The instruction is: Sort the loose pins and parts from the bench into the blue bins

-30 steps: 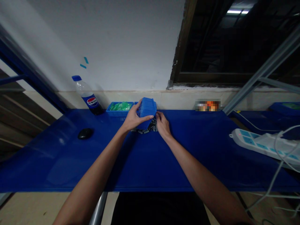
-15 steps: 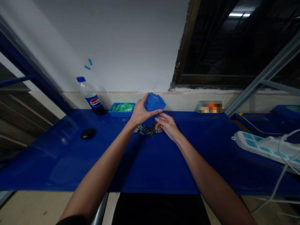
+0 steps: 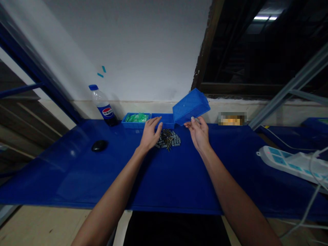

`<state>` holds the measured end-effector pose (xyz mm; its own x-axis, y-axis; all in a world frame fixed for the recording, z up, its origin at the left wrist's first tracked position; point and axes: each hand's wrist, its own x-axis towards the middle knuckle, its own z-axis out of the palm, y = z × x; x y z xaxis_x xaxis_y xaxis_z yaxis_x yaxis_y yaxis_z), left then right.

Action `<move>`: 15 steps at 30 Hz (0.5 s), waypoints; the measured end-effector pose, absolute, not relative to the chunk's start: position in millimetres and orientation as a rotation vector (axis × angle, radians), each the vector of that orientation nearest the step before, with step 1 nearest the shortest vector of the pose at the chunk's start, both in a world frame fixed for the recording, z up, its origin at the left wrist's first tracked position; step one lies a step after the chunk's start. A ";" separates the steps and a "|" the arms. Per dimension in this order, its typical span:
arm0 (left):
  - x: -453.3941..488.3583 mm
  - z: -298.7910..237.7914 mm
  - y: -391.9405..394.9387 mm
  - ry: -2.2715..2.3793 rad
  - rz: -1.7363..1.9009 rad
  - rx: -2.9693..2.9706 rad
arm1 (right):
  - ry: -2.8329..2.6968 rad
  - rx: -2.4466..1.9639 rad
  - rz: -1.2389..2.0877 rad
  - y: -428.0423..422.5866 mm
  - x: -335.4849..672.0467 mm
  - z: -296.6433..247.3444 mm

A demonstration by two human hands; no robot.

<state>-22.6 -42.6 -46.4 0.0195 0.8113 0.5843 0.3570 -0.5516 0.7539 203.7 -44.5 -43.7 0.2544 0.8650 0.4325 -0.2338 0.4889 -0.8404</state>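
Gripping a tilted blue bin (image 3: 191, 106) by its lower edge with the right hand (image 3: 200, 134), up beyond the fingers; leaving the left hand (image 3: 150, 135) loose, holding nothing, right beside the pile of small parts (image 3: 168, 139). Probably risking a drop from that edge-only pinch, or scattering bits by brushing low.

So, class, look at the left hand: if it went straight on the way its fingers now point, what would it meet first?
Probably the blue plastic bin standing on the tabletop just ahead of the left hand; depth is unclear, so the hand might pass over its rim instead.
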 end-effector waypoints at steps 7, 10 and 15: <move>-20.0 -64.8 -43.7 1.510 1.042 2.359 | -1.387 -1.316 0.035 -36.9 236.7 -62.3; -18.8 -64.2 -46.5 1.628 0.818 2.473 | -1.474 -1.454 -0.043 -35.6 242.0 -72.9; -19.3 -65.6 -48.4 1.630 0.797 2.482 | -1.580 -1.501 0.012 -31.1 238.6 -87.8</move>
